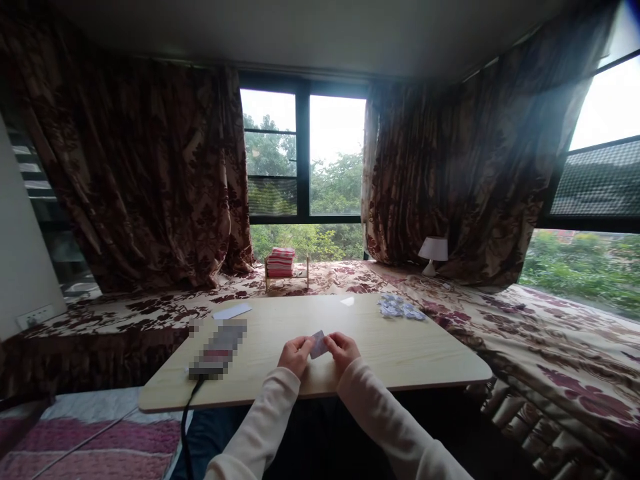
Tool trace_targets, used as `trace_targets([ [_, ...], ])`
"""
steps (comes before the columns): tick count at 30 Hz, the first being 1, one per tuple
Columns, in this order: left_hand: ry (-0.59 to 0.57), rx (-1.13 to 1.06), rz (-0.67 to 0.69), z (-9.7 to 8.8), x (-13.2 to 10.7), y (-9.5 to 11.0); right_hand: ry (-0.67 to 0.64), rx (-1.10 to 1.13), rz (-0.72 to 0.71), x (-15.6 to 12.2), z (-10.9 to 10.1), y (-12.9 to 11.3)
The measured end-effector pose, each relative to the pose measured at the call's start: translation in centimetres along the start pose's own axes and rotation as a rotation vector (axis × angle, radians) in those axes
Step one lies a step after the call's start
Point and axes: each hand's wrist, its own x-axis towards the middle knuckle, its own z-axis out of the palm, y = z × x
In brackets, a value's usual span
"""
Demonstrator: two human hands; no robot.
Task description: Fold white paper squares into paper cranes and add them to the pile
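Between my two hands, just above the near half of the pale wooden table (400,360), is a small greyish card-like piece (319,345). My left hand (296,353) pinches its left side between thumb and fingers. The right edge is gripped by my right hand (342,349) in the same way. The piece is tilted, and any print on it is too small to read. At the table's far right lies a loose pile of small pale bluish pieces (399,307). One whitish piece (347,301) rests apart near the far edge.
A blurred-out device (218,350) with a black cable (187,420) occupies the table's left side. Behind it lies a flat white sheet (233,311). On the ledge beyond stand a small rack (287,279) with folded red-striped cloths (281,262) and a white lamp (433,252).
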Motion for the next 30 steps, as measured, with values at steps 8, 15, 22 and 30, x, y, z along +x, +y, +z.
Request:
trace_targets([
  [8,-0.031,0.021,0.026,-0.1,0.0,-0.7,0.038,0.064,0.032,0.2,-0.1,0.3],
  [15,-0.017,0.009,0.03,0.2,0.1,-1.0,0.008,0.068,0.003,0.1,-0.1,0.3],
  [22,0.02,0.024,0.016,0.2,0.2,-1.2,-0.028,0.054,-0.05,0.0,0.2,0.0],
  [30,0.026,0.049,0.008,0.4,-0.1,-0.8,-0.087,0.009,-0.012,-0.3,-0.1,-0.7],
])
